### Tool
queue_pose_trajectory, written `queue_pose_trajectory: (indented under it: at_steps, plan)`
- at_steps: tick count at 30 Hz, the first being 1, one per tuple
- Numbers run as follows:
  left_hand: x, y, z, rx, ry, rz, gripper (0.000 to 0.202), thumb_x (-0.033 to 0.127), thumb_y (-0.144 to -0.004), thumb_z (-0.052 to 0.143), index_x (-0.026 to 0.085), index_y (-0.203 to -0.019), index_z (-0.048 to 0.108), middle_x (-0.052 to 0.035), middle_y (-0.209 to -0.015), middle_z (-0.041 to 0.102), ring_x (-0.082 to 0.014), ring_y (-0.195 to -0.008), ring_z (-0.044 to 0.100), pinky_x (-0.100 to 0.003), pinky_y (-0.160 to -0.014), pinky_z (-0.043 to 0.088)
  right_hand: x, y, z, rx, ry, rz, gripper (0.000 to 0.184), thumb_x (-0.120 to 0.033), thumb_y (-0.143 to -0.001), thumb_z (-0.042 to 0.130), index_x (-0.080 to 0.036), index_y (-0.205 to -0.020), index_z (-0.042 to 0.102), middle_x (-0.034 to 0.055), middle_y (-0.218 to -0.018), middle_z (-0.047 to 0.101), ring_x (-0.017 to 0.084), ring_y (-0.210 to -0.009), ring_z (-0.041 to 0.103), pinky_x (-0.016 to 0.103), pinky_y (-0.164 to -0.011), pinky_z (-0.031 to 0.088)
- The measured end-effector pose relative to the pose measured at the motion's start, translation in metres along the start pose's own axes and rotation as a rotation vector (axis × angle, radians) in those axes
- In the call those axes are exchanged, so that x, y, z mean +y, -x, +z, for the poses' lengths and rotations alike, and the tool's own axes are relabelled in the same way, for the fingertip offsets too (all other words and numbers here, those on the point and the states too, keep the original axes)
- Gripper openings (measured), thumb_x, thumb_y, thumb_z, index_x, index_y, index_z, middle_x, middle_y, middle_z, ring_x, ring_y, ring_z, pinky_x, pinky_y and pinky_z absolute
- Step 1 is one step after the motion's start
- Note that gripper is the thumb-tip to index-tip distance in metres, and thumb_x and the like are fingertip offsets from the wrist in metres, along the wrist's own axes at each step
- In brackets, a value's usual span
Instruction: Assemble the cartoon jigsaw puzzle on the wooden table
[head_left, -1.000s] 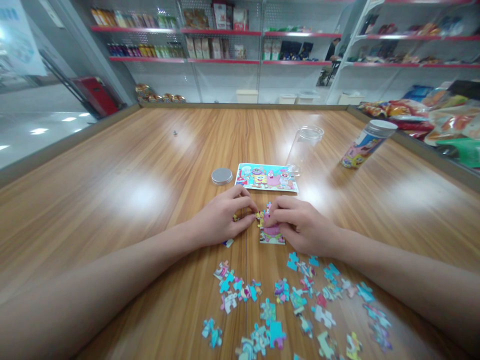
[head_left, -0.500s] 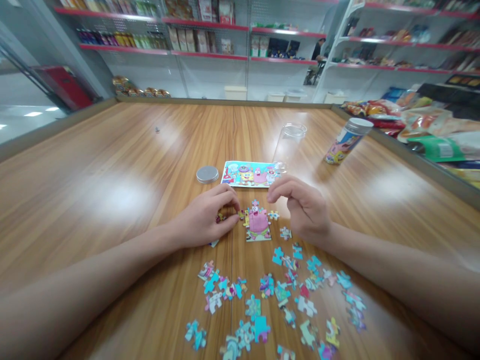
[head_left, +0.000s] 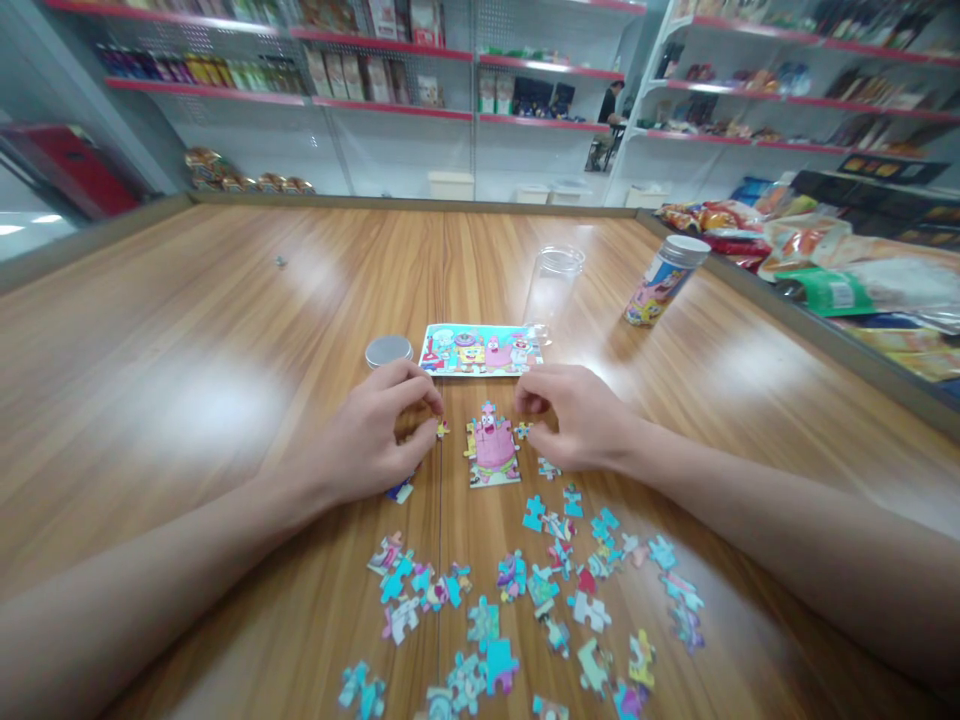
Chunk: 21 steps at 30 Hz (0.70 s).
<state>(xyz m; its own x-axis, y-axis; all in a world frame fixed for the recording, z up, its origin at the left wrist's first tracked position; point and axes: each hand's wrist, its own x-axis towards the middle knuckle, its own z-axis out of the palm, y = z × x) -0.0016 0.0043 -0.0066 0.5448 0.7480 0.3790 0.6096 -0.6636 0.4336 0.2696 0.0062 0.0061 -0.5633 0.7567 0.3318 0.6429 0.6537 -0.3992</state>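
Note:
My left hand (head_left: 382, 430) pinches a small yellow jigsaw piece (head_left: 442, 428) at its thumb tip, left of the joined puzzle section. That section (head_left: 495, 445) shows a pink starfish character and lies flat on the table. On its right, my right hand (head_left: 581, 415) has curled fingers with a gap between thumb and forefinger. A small yellow-and-blue piece (head_left: 523, 430) lies at those fingertips; whether they touch it is unclear. Under my left hand, a dark blue and white piece (head_left: 401, 490) is partly covered. Several loose, mostly turquoise pieces (head_left: 484, 620) are spread nearer to me.
Beyond my hands lies the picture card (head_left: 480, 350), with a round metal lid (head_left: 388, 350) to its left. A clear jar (head_left: 553, 290) and a printed canister (head_left: 666, 280) stand behind. Snack bags (head_left: 810, 245) line the right edge; a person (head_left: 606, 125) is far back.
My left hand has drawn the yellow piece a little leftward, away from the joined section. My right hand has come down and closer to the small piece on the right. The view has shifted slightly.

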Motion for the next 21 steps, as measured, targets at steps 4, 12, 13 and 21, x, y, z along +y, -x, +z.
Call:
queue_pose_trajectory:
  at_steps: [4, 12, 13, 21]
  plan:
    - [0.009, 0.002, -0.004, -0.009, -0.001, 0.219, 0.015, 0.018, -0.089, 0.059, 0.019, -0.101, 0.068, -0.0080, -0.112, 0.059, -0.0216, -0.105, 0.056, -0.040, -0.096, 0.047, -0.009, 0.001, -0.003, -0.132, 0.177, 0.047, 0.012, -0.023, -0.074, 0.061, -0.016, -0.083, 0.059, 0.0039, -0.083, 0.060, 0.014, -0.073, 0.050, 0.027, -0.065, 0.033]
    - [0.021, 0.004, -0.005, -0.228, 0.006, 0.398, 0.035, 0.018, -0.087, 0.061, 0.023, -0.121, 0.067, -0.0087, -0.127, 0.062, -0.0259, -0.111, 0.052, -0.045, -0.099, 0.048, 0.000, 0.000, 0.006, 0.021, 0.046, 0.055, 0.009, -0.017, -0.080, 0.064, -0.015, -0.083, 0.055, 0.0016, -0.078, 0.059, 0.011, -0.068, 0.049, 0.024, -0.062, 0.034]
    - [0.020, 0.004, -0.005, -0.233, 0.012, 0.394, 0.036, 0.018, -0.087, 0.060, 0.023, -0.121, 0.067, -0.0084, -0.129, 0.062, -0.0259, -0.112, 0.052, -0.045, -0.100, 0.048, 0.000, 0.000, 0.008, 0.063, -0.006, 0.029, 0.009, -0.016, -0.081, 0.064, -0.015, -0.081, 0.055, 0.0005, -0.075, 0.058, 0.010, -0.066, 0.049, 0.023, -0.061, 0.035]
    - [0.018, 0.004, -0.004, -0.077, 0.067, 0.398, 0.023, 0.012, -0.087, 0.059, 0.021, -0.105, 0.071, -0.0085, -0.114, 0.066, -0.0212, -0.100, 0.057, -0.041, -0.092, 0.051, -0.014, -0.001, 0.020, 0.133, -0.203, -0.112, 0.005, -0.020, -0.091, 0.064, -0.015, -0.091, 0.068, 0.0019, -0.081, 0.063, 0.012, -0.078, 0.056, 0.025, -0.071, 0.044]
